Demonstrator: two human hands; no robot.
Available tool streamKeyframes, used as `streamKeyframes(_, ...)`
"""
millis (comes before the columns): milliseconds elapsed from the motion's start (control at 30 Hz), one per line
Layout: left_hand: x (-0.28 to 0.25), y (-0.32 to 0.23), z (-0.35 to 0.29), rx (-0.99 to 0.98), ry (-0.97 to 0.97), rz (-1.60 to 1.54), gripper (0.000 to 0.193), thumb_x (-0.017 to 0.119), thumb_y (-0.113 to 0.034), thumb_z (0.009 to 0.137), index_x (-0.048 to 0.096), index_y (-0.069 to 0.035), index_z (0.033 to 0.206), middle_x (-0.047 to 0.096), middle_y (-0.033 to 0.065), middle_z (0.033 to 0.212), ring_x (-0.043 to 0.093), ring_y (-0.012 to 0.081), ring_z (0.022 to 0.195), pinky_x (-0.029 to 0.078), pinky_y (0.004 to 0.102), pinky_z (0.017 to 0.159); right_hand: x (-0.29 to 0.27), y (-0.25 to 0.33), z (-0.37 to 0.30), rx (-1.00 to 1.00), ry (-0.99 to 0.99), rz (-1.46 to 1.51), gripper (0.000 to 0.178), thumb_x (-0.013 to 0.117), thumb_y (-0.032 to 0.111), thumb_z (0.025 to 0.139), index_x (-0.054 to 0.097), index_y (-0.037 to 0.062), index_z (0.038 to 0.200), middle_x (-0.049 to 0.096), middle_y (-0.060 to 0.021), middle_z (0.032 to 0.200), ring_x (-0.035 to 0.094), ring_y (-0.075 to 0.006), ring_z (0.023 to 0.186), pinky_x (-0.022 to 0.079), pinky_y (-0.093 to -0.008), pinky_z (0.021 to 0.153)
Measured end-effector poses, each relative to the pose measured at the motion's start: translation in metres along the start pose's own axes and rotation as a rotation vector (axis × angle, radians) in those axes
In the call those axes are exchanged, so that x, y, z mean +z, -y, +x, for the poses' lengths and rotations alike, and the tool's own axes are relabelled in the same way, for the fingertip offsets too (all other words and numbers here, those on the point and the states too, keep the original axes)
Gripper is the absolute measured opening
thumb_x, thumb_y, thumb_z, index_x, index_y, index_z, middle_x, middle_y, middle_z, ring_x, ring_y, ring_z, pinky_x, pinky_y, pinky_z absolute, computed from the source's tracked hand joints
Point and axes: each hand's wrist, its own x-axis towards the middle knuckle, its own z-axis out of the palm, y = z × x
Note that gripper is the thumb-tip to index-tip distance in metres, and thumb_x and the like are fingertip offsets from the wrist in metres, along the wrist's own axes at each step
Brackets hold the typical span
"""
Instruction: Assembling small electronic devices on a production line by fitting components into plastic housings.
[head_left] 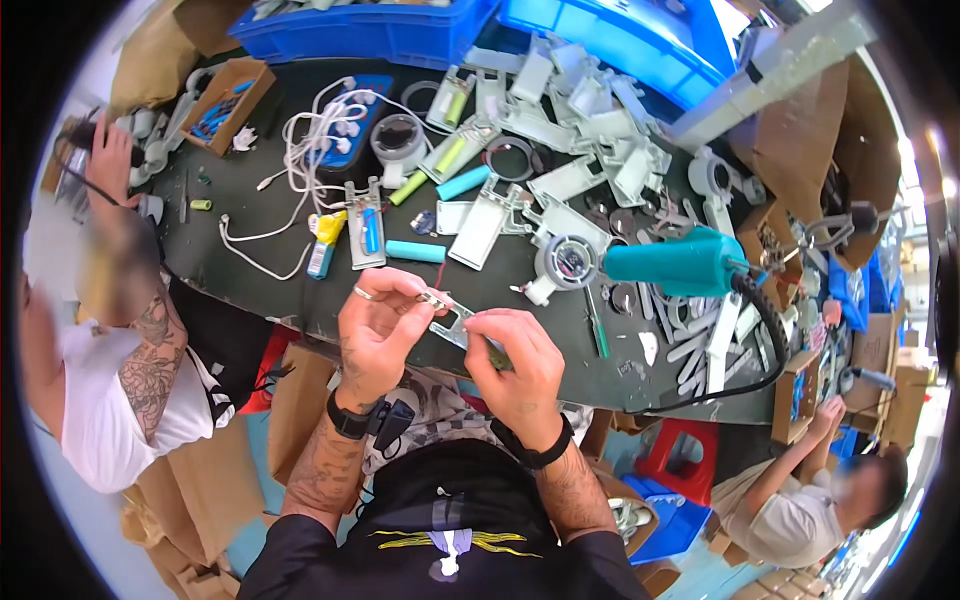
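Observation:
My left hand [378,328] pinches a small dark part with shiny metal edges [433,300] between thumb and fingertips; its exact kind is too small to make out. Close beside it, my right hand [520,362] is closed on a pale grey plastic housing [452,330], and something green shows partly under the fingers. Just beyond both hands lies a teal battery cell [416,251] with a red wire at its end. Nearby are an open plastic casing [486,234], another casing with a blue cell [364,230], and a round fan head [567,262].
A teal power tool [672,262] with a thick black cord [778,340] lies to the right, near a green-handled screwdriver [599,328]. White cables [318,135] tangle at the left. Plastic casings [600,110] pile up before blue bins [360,32]. Co-workers sit on both sides.

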Motion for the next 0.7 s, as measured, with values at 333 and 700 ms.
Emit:
streamKeyframes(333,0.001,-0.004,0.001,0.007,0.099,0.293,0.028,0.073,0.014,0.097,0.074,0.002,0.122,0.072,0.0113,0.116,0.071,0.0162,0.101,0.059,0.0309,0.089,0.001,0.002,-0.003,0.079,-0.03,0.126,0.021,0.079,-0.006,0.089,0.07,0.0036,0.105,0.073,-0.0113,0.094,0.073,-0.0327,0.087,0.059,-0.0413,0.076)
streamKeyframes(700,0.003,-0.011,0.006,0.124,0.219,0.522,0.031,0.079,0.011,0.091,0.08,-0.003,0.118,0.077,0.0138,0.107,0.074,0.0249,0.101,0.061,0.0349,0.087,-0.001,0.0,0.0,0.126,-0.037,0.148,0.02,0.077,-0.005,0.086,0.067,0.0033,0.101,0.071,-0.0118,0.092,0.07,-0.0335,0.084,0.058,-0.043,0.074)
